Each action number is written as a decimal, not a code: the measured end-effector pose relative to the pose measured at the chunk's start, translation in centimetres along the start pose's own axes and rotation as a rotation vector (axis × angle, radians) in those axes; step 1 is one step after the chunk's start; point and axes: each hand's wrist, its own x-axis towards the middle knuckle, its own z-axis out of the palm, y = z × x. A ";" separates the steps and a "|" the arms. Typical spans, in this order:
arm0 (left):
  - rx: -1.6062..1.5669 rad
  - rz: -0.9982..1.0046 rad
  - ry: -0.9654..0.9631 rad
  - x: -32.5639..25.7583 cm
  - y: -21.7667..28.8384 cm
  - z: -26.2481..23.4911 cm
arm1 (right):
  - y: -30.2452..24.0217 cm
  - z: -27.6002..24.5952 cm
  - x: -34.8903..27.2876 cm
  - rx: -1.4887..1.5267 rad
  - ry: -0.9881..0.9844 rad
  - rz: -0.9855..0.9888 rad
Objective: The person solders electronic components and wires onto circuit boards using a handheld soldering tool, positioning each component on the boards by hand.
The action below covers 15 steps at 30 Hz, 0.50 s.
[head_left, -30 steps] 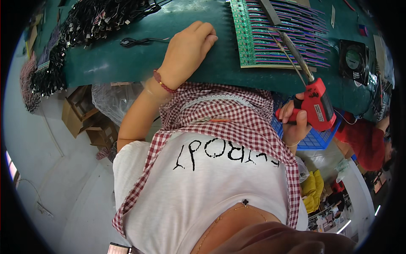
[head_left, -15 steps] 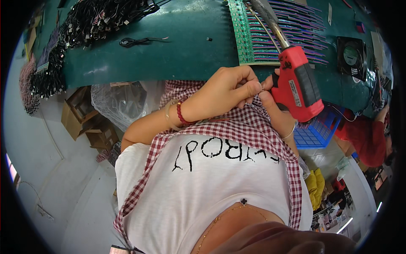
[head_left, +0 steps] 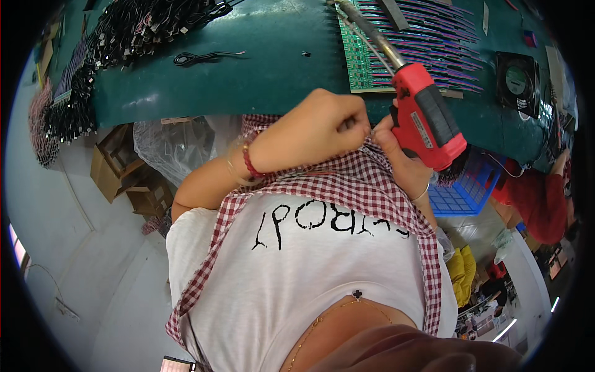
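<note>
Heaps of black wired parts point(head_left: 105, 56) crowd the far left of the dark green work mat point(head_left: 248, 74), and brown cardboard boxes point(head_left: 127, 170) sit on the floor below that edge. A loose black cable point(head_left: 201, 57) lies on the mat nearer the middle. Centre, the left hand point(head_left: 313, 127) is curled into a fist, fingertips pinched together right at the edge of the red-and-white checked shirt point(head_left: 347, 183); what they pinch is too small to tell. Just beside it, touching, the right hand point(head_left: 403, 161) is clamped round the grip of a red soldering gun point(head_left: 424, 115), whose metal barrel points up over the green circuit board panel point(head_left: 372, 49). A blue plastic crate point(head_left: 465, 189) sits lower right, a black fan point(head_left: 517, 77) beyond.
</note>
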 end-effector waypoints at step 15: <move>-0.224 -0.348 0.030 3.7 -3.7 -3.9 | 3.8 -5.5 -5.6 -0.044 0.179 0.053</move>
